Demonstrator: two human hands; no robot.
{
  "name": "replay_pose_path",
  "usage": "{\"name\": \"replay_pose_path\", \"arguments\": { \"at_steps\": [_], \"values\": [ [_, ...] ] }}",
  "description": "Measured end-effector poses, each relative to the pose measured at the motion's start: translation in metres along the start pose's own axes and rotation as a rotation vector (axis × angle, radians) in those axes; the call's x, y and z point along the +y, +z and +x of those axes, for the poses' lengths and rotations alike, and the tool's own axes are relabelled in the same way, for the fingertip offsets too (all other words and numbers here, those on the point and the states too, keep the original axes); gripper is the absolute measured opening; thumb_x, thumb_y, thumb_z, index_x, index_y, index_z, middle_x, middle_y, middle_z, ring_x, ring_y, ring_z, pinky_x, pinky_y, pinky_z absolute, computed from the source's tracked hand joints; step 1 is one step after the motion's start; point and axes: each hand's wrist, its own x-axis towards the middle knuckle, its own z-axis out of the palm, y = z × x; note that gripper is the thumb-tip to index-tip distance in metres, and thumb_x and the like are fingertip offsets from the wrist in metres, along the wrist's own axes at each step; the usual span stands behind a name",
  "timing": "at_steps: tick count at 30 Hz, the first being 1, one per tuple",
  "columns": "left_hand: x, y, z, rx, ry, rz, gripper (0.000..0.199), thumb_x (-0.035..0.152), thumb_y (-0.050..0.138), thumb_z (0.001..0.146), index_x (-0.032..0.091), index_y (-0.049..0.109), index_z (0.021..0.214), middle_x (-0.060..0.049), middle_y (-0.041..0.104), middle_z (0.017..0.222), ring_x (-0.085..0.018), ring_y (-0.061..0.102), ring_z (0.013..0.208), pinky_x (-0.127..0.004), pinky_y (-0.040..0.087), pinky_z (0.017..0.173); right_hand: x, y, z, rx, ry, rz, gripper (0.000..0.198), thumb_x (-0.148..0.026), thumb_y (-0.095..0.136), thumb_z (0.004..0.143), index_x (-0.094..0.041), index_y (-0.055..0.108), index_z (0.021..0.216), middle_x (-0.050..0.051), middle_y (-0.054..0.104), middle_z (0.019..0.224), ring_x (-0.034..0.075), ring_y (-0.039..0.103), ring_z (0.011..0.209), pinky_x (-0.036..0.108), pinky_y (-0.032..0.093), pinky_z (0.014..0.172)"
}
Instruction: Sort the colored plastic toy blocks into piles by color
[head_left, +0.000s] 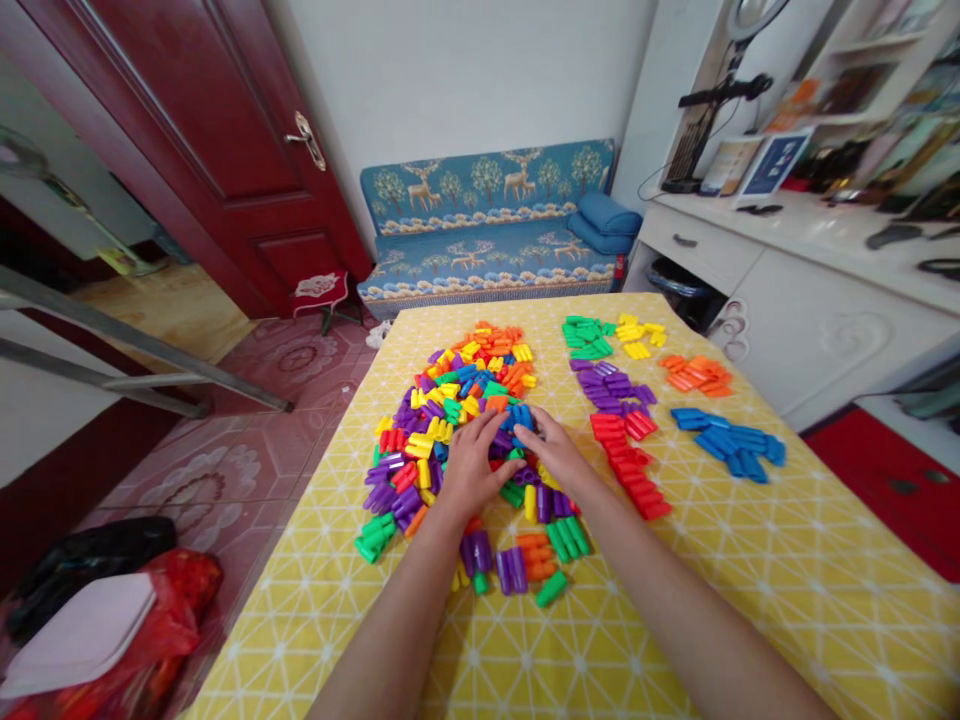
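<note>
Glossy blue plastic tube blocks [517,414] lie between left hand [475,456], loosely spread, and right hand [556,452], curled; whether either grips, I cannot tell. I judge them light, stiff, slick; best pinched across long sides.

A narrow lane of bare tabletop [553,365] is running between the mixed heap [433,428] and the purple row [611,385], but the right hand [555,450] is blocking its near end. Pieces are crowding the left hand [478,455]. A gap is widening nearward between the red row [628,465] and the blue pieces [739,445].
</note>
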Motion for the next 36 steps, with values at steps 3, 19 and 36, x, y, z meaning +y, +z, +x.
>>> {"name": "replay_pose_path", "arguments": {
  "at_steps": [3,19,36],
  "values": [
    [0.0,0.001,-0.001,0.013,0.0,-0.017,0.056,0.037,0.073,0.078,0.026,0.055,0.13,-0.009,0.052,0.141,-0.028,0.049,0.129,-0.047,0.04,0.107,0.007,0.003,-0.007,0.074,-0.055,-0.091,0.035,-0.04,0.06,0.081,-0.023,0.059,0.113,0.004,0.066,0.114,0.022,0.061,0.106,0.039,0.045,0.098],
    [-0.005,0.0,-0.001,0.031,0.063,-0.059,0.037,0.031,0.068,0.081,0.023,0.061,0.117,-0.009,0.066,0.118,-0.028,0.059,0.114,-0.048,0.047,0.099,-0.032,-0.058,-0.041,0.515,-0.299,-0.402,0.025,-0.035,0.055,0.089,-0.023,0.065,0.108,0.008,0.067,0.107,0.022,0.062,0.099,0.038,0.049,0.088],
    [-0.006,0.001,-0.001,0.028,0.065,-0.089,0.033,0.033,0.064,0.085,0.023,0.062,0.116,-0.009,0.066,0.117,-0.026,0.059,0.113,-0.047,0.047,0.101,0.023,-0.194,-0.1,0.692,-0.265,-1.173,0.034,-0.045,0.05,0.091,-0.023,0.068,0.072,0.005,0.068,0.073,0.024,0.061,0.072,0.038,0.047,0.072]
  ]
}}
